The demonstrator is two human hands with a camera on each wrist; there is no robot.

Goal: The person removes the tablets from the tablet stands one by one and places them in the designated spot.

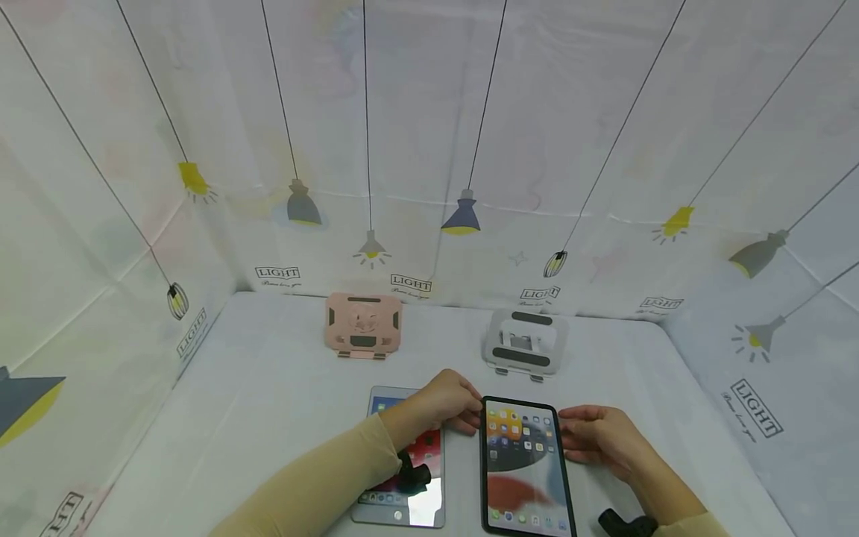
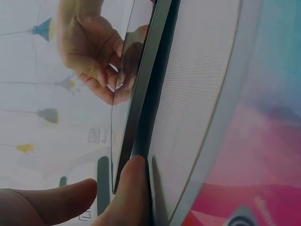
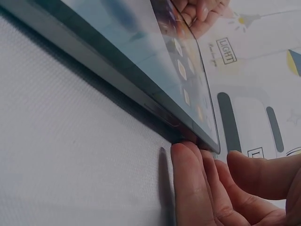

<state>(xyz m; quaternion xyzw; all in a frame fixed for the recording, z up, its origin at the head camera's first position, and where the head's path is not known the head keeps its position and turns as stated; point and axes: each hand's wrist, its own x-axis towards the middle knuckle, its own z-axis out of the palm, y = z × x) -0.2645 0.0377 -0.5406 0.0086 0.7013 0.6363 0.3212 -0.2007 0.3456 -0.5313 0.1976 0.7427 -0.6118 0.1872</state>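
Observation:
A black-edged tablet [image 1: 523,462] lies face up on the white table, its screen lit with app icons. My left hand [image 1: 448,401] is at its upper left edge, the forearm crossing over a silver tablet [image 1: 432,492] that is partly hidden below. In the left wrist view a fingertip [image 2: 133,172] touches the black-edged tablet's side, with the thumb apart from it. My right hand [image 1: 600,435] is at the opposite long edge. Its fingertips [image 3: 186,162] meet the tablet's side near the corner in the right wrist view, the thumb held away.
Toward the back of the table lie a pink stand-like device [image 1: 344,335] on the left and a grey-white one [image 1: 495,335] on the right, with dark pads. A white curtain [image 1: 416,97] printed with hanging lamps encloses the table behind and at both sides.

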